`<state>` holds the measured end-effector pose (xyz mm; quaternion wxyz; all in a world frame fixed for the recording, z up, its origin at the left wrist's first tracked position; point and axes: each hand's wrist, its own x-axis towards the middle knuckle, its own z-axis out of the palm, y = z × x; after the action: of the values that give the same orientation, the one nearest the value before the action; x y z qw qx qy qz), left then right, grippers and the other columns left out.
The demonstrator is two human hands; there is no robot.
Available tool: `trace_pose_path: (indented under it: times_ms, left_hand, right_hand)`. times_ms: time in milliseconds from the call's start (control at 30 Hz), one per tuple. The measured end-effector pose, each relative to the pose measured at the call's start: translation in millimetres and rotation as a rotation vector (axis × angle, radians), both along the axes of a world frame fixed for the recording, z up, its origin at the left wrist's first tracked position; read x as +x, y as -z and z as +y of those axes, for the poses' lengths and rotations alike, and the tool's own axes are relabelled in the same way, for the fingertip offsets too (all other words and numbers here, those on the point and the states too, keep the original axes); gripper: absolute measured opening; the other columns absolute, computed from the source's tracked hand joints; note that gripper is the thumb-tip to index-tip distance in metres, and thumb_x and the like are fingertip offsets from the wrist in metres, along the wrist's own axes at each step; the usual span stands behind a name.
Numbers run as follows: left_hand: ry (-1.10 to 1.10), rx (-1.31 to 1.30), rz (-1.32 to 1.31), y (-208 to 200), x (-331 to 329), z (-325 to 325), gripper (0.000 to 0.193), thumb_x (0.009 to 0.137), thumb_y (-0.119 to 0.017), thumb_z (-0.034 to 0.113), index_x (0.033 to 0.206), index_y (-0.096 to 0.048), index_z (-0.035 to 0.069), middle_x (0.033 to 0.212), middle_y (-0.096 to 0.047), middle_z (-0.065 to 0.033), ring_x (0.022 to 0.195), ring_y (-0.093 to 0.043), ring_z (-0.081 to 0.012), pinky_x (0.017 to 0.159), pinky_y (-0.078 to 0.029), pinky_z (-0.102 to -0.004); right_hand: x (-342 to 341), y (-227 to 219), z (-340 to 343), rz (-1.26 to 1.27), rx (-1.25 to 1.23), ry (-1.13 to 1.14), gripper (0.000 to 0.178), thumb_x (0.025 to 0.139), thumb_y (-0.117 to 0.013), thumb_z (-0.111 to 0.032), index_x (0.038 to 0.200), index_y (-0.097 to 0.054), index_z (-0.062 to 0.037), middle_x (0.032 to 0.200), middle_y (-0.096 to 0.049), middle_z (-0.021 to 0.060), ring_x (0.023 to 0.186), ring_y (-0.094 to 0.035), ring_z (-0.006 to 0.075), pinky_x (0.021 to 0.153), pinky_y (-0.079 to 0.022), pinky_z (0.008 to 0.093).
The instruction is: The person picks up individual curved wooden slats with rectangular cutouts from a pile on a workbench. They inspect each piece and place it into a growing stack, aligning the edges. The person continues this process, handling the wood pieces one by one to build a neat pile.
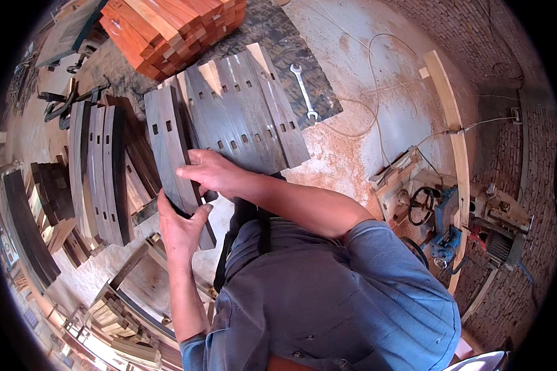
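Both the left hand [181,229] and the right hand [213,173] grasped a dark slotted board [164,139], which sloped between them at the left edge of a row of similar boards [238,105]. The undersides of both hands were out of sight, so the exact hold of the lower fingers could not be told. The left hand and wrist covered part of the board's near end; whether a second board lay against its right side was hard to make out. A dark blue shirt [328,290] filled the lower middle, its hem cut off by the frame.

The worktop [325,102] was dark and dusty, with faint markings; it carried the row, a steel wrench [304,93] and a stack of reddish blocks [173,37], cropped at the top. Several upright slotted boards [99,173] stood at left, near black clamps [71,108]. Sawdust spread over the pale floor [337,179], crossed by a thin cable [373,68]. At right, a timber post [447,111] partly hid a blue machine [445,244] before a brick wall [501,142]. Items at the lower left were too small and blurred to identify.
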<state>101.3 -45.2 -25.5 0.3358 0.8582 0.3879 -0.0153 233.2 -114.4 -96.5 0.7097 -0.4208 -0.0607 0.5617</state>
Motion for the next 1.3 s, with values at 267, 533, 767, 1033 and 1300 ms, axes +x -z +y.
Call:
trace_pose_path:
  times_ms: [267, 533, 767, 1033, 1300]
  left_hand:
    - [0.0, -0.002, -0.075, 12, 4, -1, 0.078, 0.073, -0.077, 0.021, 0.136, -0.042, -0.009, 0.122, -0.059, -0.0274, 0.114, -0.058, -0.0335, 0.101, -0.043, -0.0395]
    - [-0.19, -0.027, -0.101, 25, -17, 12, 0.077, 0.073, -0.075, 0.023, 0.134, -0.043, -0.013, 0.121, -0.061, -0.0286, 0.114, -0.059, -0.0339, 0.101, -0.043, -0.0387]
    - [-0.228, -0.077, -0.108, 30, -17, 14, 0.079, 0.072, -0.075, 0.027, 0.133, -0.044, -0.011, 0.119, -0.061, -0.03, 0.113, -0.061, -0.0361, 0.1, -0.045, -0.0394]
    - [-0.17, -0.12, -0.198, 35, 9, -7, 0.076, 0.07, -0.079, 0.019, 0.13, -0.043, -0.011, 0.107, -0.065, -0.0282, 0.101, -0.066, -0.0345, 0.089, -0.052, -0.0392]
    - [-0.252, -0.283, -0.419, 75, -10, 1, 0.069, 0.083, -0.076, 0.015, 0.137, -0.04, -0.006, 0.116, -0.064, -0.0203, 0.108, -0.062, -0.0252, 0.096, -0.047, -0.0358]
  right_hand:
    - [11, 0, -16, -0.219, -0.098, -0.039, 0.035, 0.092, -0.063, -0.028, 0.107, -0.057, 0.0036, 0.09, -0.064, 0.01, 0.071, -0.062, 0.0156, 0.053, -0.05, 0.0313]
    - [111, 12, -116, -1.438, -0.849, 0.244, 0.055, 0.085, -0.068, -0.035, 0.121, -0.056, 0.0054, 0.107, -0.064, 0.0225, 0.097, -0.063, 0.0378, 0.084, -0.05, 0.0452]
    - [76, -10, -95, -0.896, -0.519, 0.184, 0.045, 0.089, -0.068, -0.026, 0.12, -0.059, 0.0053, 0.105, -0.067, 0.0154, 0.091, -0.066, 0.0216, 0.079, -0.052, 0.036]
    - [-2, 9, -18, -0.391, -0.233, -0.02, 0.055, 0.094, -0.062, -0.026, 0.131, -0.046, 0.01, 0.11, -0.066, 0.019, 0.092, -0.064, 0.0209, 0.081, -0.052, 0.0366]
    - [27, 27, -20, -0.443, -0.27, -0.031, 0.031, 0.094, -0.06, -0.022, 0.113, -0.058, 0.0025, 0.082, -0.063, 0.0037, 0.066, -0.056, 0.0102, 0.057, -0.046, 0.0285]
